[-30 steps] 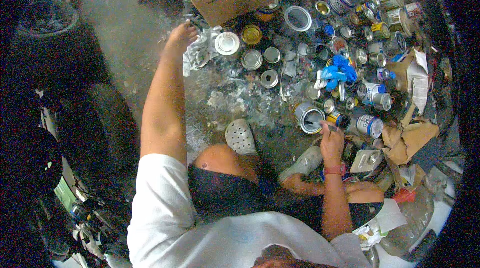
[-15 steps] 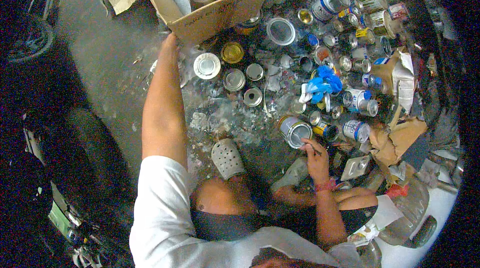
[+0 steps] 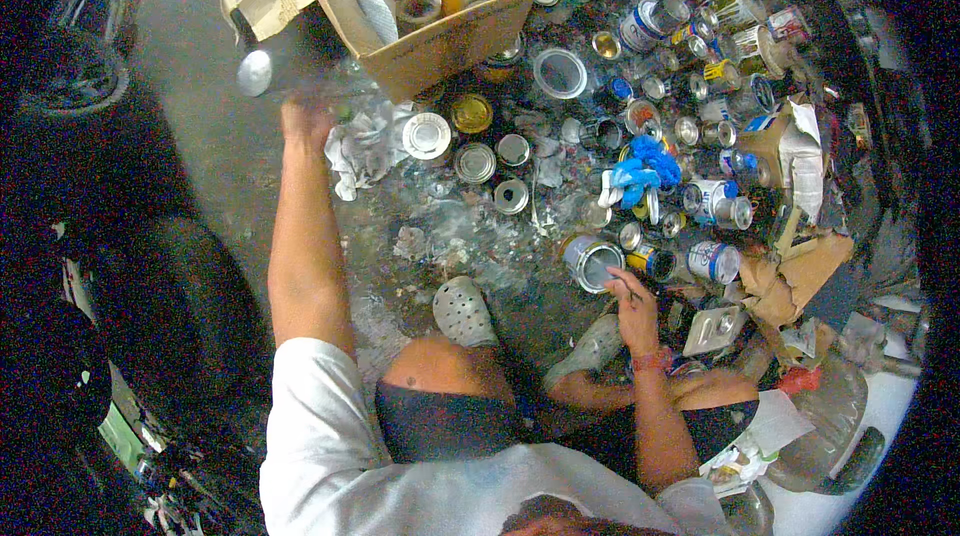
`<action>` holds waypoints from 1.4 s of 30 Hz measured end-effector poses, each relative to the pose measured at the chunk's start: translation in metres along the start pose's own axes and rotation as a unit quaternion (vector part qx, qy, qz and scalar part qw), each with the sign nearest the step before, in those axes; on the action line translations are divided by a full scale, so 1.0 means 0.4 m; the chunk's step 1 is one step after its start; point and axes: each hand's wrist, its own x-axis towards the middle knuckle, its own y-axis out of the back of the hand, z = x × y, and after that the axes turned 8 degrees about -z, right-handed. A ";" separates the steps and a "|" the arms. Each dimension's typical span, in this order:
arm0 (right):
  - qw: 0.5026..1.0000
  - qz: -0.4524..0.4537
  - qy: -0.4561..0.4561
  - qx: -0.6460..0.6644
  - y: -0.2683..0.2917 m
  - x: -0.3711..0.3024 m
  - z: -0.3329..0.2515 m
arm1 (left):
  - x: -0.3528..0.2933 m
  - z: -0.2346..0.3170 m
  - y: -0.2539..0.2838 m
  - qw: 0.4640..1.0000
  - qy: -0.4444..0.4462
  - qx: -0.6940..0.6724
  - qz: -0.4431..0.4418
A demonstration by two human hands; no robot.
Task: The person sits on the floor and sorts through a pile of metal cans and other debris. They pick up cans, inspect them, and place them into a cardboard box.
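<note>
My left hand (image 3: pixel 306 124) is stretched out far to the left, in front of a cardboard box (image 3: pixel 440 48), its fingers smeared by motion. A shiny silver, rounded thing (image 3: pixel 255 73) shows just past it, with a dark blur between; whether I hold it cannot be made out. Crumpled whitish paper (image 3: pixel 368 148) lies right beside this hand. My right hand (image 3: pixel 636 308) hovers at the near rim of an opened-looking paint can (image 3: pixel 594 264), fingers loosely bent and apart, fingertips at or almost on the rim.
Several paint cans (image 3: pixel 475 163) stand before the box, and many more crowd the right. Blue gloves (image 3: pixel 645 171) lie among them. Torn cardboard (image 3: pixel 800 276) and a metal lid-like plate (image 3: pixel 714 331) are at the right. Tins fill the box. My clogs (image 3: pixel 465 311) rest on the stained floor.
My left hand has come back from the box's front corner and moved left and nearer. The crumpled paper and silver thing now show. My right hand has barely moved.
</note>
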 end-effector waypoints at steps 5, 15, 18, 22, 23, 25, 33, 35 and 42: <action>0.988 -0.056 -0.057 -0.135 0.018 0.035 -0.015 | -0.184 0.332 0.145 0.986 -0.131 0.090 -0.045; 0.997 -0.001 -0.053 0.063 -0.046 0.140 0.304 | -0.782 0.459 -0.204 0.881 -0.067 0.467 -0.020; 0.889 -0.046 -0.259 0.376 -0.010 0.077 0.165 | -1.013 0.403 -0.365 0.848 -0.031 0.525 -0.068; 0.792 -0.015 -0.184 0.582 0.074 -0.046 -0.023 | -1.164 0.245 -0.467 0.768 -0.005 0.619 -0.166; 0.816 -0.002 -0.127 0.564 0.128 -0.073 -0.112 | -1.197 0.178 -0.473 0.782 0.004 0.595 -0.184; 0.902 0.073 0.092 0.415 0.198 -0.129 -0.197 | -1.280 0.040 -0.535 0.806 0.067 0.561 -0.175; 0.979 0.066 0.188 -0.037 0.325 -0.367 -0.294 | -1.327 -0.373 -0.355 0.635 -0.112 0.716 -0.268; 0.983 0.056 0.166 -0.048 0.313 -0.382 -0.263 | -1.335 -0.405 -0.328 0.619 -0.116 0.733 -0.257; 0.978 0.088 0.183 -0.046 0.270 -0.366 -0.199 | -1.291 -0.461 -0.268 0.594 -0.188 0.739 -0.256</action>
